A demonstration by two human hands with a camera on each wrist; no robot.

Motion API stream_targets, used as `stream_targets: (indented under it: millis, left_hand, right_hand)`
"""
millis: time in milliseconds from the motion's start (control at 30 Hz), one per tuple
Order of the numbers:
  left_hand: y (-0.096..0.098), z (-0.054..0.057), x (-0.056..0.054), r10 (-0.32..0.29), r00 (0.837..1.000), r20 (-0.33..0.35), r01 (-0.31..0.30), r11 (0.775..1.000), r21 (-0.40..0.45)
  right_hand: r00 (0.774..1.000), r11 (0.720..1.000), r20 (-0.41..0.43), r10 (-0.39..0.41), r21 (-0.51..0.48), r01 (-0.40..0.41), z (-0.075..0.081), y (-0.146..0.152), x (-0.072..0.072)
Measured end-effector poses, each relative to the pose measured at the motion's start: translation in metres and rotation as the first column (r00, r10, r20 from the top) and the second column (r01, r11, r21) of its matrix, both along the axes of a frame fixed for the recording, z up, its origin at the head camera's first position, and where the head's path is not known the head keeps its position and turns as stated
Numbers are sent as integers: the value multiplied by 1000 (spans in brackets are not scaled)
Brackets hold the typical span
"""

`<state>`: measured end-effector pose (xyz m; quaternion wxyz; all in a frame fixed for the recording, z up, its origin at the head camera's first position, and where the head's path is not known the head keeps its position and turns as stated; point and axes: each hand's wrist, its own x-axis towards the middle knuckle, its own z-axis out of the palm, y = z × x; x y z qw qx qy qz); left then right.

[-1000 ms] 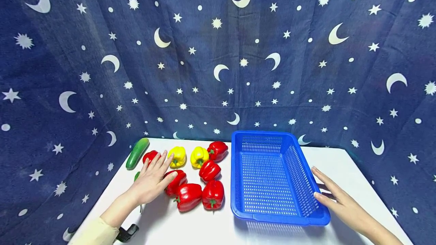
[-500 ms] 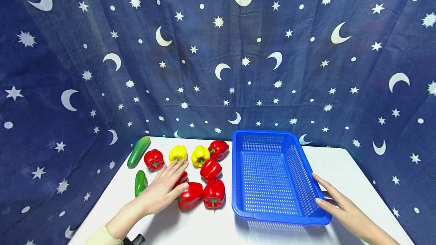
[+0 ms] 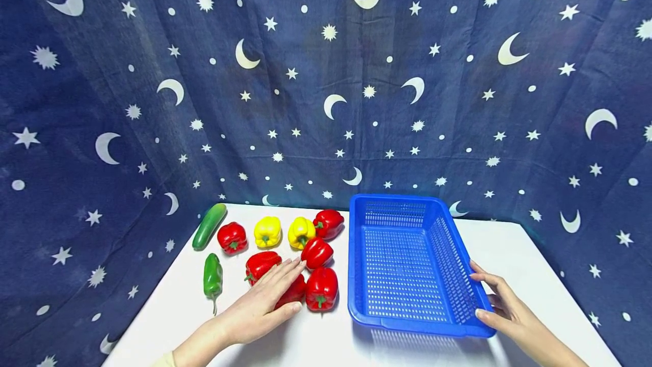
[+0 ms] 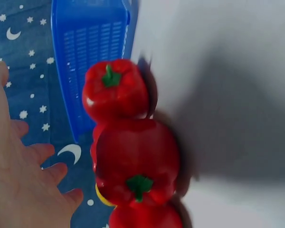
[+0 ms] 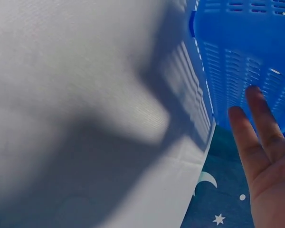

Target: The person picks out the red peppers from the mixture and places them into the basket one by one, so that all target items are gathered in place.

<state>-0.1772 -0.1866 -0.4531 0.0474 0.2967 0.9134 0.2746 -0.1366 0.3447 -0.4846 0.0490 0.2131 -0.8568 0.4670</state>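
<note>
My left hand is spread flat over a red bell pepper, which it partly covers in the head view. In the left wrist view its fingers are apart from that pepper and hold nothing. Around it lie more red bell peppers, one at the fingertips, one to the right and one behind the hand. My right hand rests at the right side of a blue plastic basket, thumb and index fingertips at the rim. In the right wrist view, extended fingers lie against its perforated outer wall.
Two yellow bell peppers and another red bell pepper lie farther back. A cucumber and a green chili pepper lie at the left. A blue moon-and-star curtain surrounds the white table.
My left hand has moved right and a little toward me, from above the left peppers, uncovering the green chili pepper. The right hand stays at the basket, its fingers slightly more bent.
</note>
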Motion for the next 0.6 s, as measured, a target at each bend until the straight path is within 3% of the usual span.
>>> stream_targets:
  millis: [133, 400, 600]
  left_hand:
    - [4, -4, 4, -21, 1000, 14, 20, 1000, 14]
    - [7, -8, 9, 0, 993, 121, -5, 999, 38]
    - [6, -8, 8, 57, 997, 48, -59, 998, 39]
  right_hand:
    - [1000, 1000, -10, -27, 5, 27, -2, 0, 4]
    - [993, 992, 53, -109, 62, 106, -8, -2, 15]
    - [988, 987, 35, -153, 54, 151, -12, -6, 18]
